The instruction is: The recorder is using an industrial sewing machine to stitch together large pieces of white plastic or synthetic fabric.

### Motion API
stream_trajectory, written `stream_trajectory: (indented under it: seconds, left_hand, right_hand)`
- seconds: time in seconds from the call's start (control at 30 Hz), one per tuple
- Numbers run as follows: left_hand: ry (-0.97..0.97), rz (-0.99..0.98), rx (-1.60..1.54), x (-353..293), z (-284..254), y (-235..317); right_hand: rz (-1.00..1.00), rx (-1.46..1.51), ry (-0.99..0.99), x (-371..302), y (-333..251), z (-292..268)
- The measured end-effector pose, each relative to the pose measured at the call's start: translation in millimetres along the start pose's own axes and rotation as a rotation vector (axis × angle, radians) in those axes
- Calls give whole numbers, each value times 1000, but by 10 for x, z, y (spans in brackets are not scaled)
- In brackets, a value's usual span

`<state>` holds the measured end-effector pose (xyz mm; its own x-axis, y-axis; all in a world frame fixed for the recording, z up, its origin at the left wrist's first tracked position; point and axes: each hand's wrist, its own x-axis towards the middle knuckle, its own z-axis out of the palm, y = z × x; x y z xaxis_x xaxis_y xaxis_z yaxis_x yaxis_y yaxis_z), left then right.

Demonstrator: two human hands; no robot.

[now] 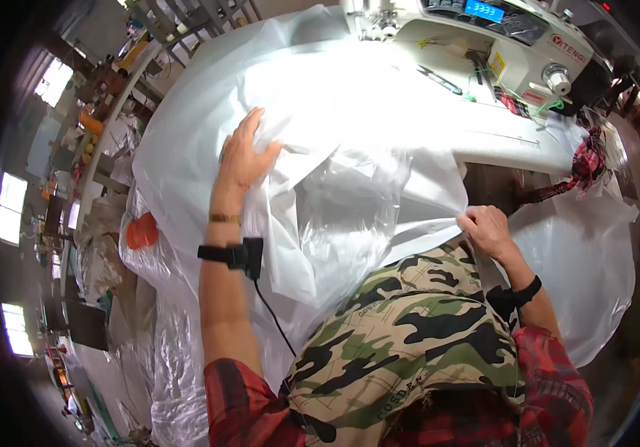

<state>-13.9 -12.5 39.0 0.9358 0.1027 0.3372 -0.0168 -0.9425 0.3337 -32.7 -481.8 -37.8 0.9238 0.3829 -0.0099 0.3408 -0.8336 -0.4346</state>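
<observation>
A large white plastic sheet (193,164) covers the table and hangs over its near edge toward my lap. My left hand (246,153) lies on the sheet with its fingers stretched out and the thumb apart. Closed on the sheet's edge at the right is my right hand (486,228), and folds run from its pinch across to the left. Clear, shiny film (350,201) shows between the hands. A sewing machine (514,45) with a lit blue display stands at the far right. Strong glare hides the sheet's detail near the needle area.
Tweezers (439,80) and thread scraps lie by the machine. A red checked cloth strip (587,160) hangs at the table's right corner. More plastic (573,261) drapes at the right. An orange patch (141,232) shows at the left, with cluttered shelves beyond. A cable hangs from my left wrist strap (232,257).
</observation>
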Motion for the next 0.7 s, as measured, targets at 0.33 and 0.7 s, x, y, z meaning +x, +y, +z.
stream_trajectory:
  seconds: [0.33, 0.7]
  left_hand:
    - [265, 156, 5, -363, -512, 538]
    - [-465, 110, -653, -524, -898, 1545]
  right_hand:
    - [-94, 885, -61, 418, -807, 93]
    - [124, 1561, -287, 633, -1157, -1]
